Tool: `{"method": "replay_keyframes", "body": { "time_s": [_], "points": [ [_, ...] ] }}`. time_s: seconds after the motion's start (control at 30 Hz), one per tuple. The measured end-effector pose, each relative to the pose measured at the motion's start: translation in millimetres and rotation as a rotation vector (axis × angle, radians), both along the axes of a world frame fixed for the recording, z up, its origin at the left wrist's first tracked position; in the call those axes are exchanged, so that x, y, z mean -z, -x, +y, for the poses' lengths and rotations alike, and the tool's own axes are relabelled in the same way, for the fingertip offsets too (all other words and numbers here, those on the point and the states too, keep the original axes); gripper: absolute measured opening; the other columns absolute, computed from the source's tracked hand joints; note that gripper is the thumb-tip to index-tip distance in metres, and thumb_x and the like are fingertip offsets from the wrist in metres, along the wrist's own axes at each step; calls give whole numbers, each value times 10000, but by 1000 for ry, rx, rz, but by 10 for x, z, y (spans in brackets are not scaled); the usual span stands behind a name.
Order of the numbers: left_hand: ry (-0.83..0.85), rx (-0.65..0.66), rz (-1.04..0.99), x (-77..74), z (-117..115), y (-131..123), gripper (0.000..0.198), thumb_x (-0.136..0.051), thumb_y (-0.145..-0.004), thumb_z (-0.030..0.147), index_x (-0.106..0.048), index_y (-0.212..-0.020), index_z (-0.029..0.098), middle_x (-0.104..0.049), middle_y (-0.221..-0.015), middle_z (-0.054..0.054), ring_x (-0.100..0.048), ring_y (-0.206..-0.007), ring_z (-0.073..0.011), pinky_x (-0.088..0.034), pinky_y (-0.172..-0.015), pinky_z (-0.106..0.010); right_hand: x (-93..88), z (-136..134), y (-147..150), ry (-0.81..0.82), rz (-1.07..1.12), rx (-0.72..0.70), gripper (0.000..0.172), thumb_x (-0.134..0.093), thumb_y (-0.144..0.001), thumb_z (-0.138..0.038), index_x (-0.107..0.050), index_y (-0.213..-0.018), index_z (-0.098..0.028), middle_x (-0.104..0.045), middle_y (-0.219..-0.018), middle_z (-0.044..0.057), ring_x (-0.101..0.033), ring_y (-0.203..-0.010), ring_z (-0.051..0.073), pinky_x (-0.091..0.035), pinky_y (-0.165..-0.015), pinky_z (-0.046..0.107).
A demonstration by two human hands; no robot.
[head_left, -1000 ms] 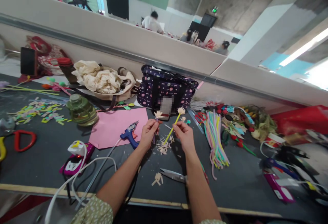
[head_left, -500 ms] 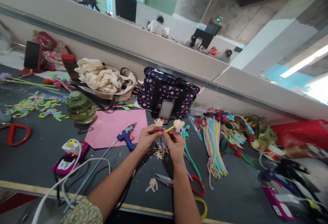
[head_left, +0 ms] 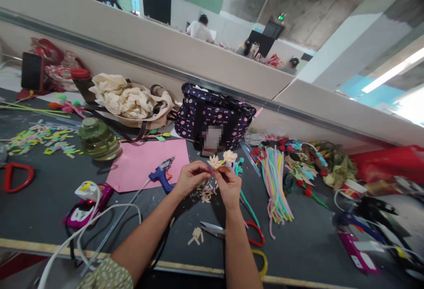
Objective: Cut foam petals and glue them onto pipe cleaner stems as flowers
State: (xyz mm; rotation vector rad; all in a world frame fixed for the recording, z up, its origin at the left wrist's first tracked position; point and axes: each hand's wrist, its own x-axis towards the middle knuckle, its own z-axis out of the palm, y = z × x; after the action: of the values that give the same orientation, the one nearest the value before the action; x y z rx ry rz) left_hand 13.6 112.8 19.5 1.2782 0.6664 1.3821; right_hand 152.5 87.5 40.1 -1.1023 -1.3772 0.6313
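Note:
Both hands meet above the dark table, fingertips together. My left hand (head_left: 191, 179) is closed in a pinch at the stem, just below a cream fuzzy flower (head_left: 214, 161). Closed beside it, my right hand (head_left: 229, 186) pinches a thin yellow pipe cleaner (head_left: 222, 163) near the same spot; fingers hide where it meets the stem. A second cream flower (head_left: 229, 155) shows just beyond my right fingers; its stem is mostly hidden. Cream cut pieces (head_left: 206, 194) lie under the hands. Scissors with a red handle (head_left: 255, 234) lie partly beneath my right forearm.
Left of my hands, a blue glue gun (head_left: 161, 175) rests on pink paper (head_left: 127, 161). A green bottle (head_left: 98, 139), power strip (head_left: 88, 205) and white cables stand further left. Pipe cleaners (head_left: 276, 183) lie bundled at right. A dotted bag (head_left: 215, 117) stands behind.
The held flower has tilted right, closer to the second flower, and my fingers have drawn together over the stem. Less of the yellow pipe cleaner shows. The view has shifted slightly.

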Motion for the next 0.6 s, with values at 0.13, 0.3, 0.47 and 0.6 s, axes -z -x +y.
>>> {"method": "replay_keyframes", "body": {
  "time_s": [0.13, 0.3, 0.47, 0.6],
  "points": [
    [16, 33, 56, 12, 7, 20, 158, -725, -677, 279, -694, -780, 163, -636, -788, -57, -573, -744, -167, -451, -685, -275, -11, -13, 0, 17, -16, 9, 137, -642, -768, -322, -635, -748, -187, -610, -741, 9, -567, -704, 140, -464, -672, 271],
    [72, 6, 71, 2, 5, 15, 146, -713, -685, 286, -678, -758, 164, -621, -772, -31, -557, -720, -144, -437, -668, -247, -81, -92, -41, 75, -93, 1, 151, -600, -802, -331, -673, -818, -201, -656, -791, 13, -599, -749, 147, -463, -705, 268],
    [197, 5, -56, 21, 18, 21, 173, -729, -666, 271, -634, -760, 162, -597, -704, 3, -546, -639, -113, -422, -598, -215, -96, -292, -574, 176, -248, 268, 213, -565, -816, -367, -683, -862, -196, -681, -829, 25, -604, -756, 161, -443, -715, 271],
    [270, -3, -178, 17, 33, 30, 239, -750, -636, 280, -622, -797, 158, -616, -710, -1, -581, -614, -121, -461, -601, -239, 82, -395, -1013, 369, -448, 369, 267, -513, -824, -399, -673, -846, -187, -674, -762, 24, -594, -673, 169, -421, -632, 266]
  ]
}}
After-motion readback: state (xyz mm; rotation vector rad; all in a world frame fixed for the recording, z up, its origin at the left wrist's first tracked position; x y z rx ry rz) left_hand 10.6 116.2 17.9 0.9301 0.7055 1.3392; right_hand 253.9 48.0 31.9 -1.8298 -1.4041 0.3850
